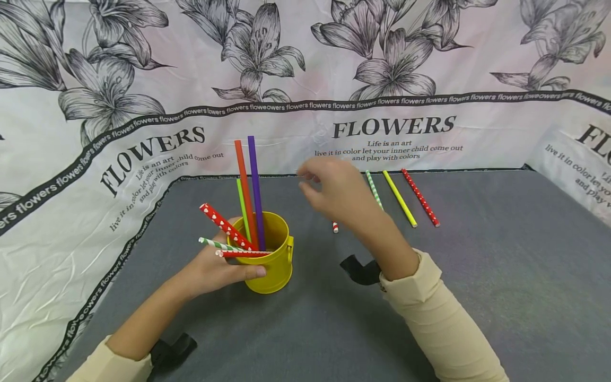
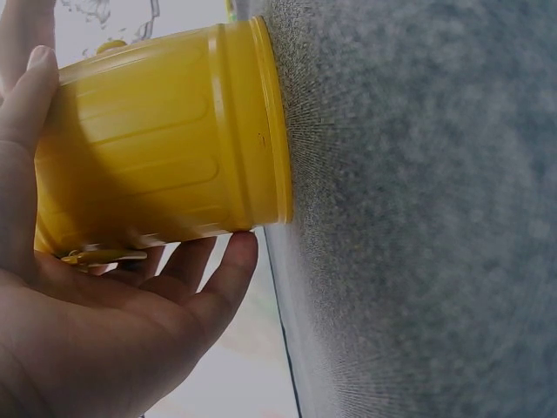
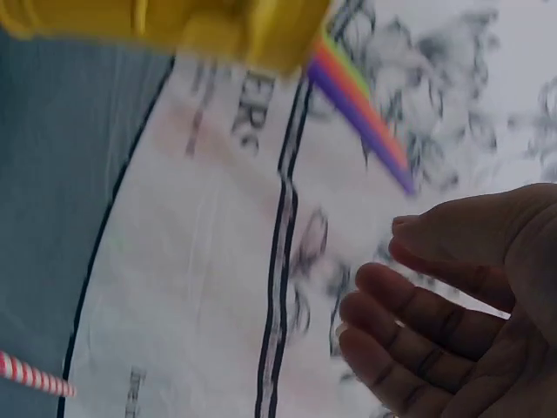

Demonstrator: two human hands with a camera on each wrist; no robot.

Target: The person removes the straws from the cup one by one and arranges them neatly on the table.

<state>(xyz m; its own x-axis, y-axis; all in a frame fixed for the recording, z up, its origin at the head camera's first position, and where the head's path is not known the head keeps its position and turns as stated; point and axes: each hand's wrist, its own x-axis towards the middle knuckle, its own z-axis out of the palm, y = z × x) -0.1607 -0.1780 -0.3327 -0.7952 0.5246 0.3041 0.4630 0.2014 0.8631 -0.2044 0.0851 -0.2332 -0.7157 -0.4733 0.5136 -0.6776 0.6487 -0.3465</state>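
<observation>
My left hand [image 1: 212,270] grips a small yellow pail [image 1: 269,276] from its left side, thumb across the front and fingers curled behind. In the left wrist view the fingertips press the side of the pail [image 2: 165,139] near its base. Out of the pail stick an orange straw [image 1: 242,183], a purple straw [image 1: 255,191] and a light green straw [image 1: 242,204]. A red straw with white hearts [image 1: 224,224], a green-striped straw [image 1: 217,244] and another red straw [image 1: 238,254] lean left over the rim. Right of the pail, my right hand [image 1: 336,191] is raised, holding nothing, its fingers loosely bent.
On the grey table [image 1: 477,297] behind my right hand lie a green-striped straw [image 1: 374,189], a yellow straw [image 1: 400,199] and a red dotted straw [image 1: 420,198]. A red-and-white straw [image 1: 335,227] is mostly hidden by the hand. A floral cloth [image 1: 286,122] hangs behind.
</observation>
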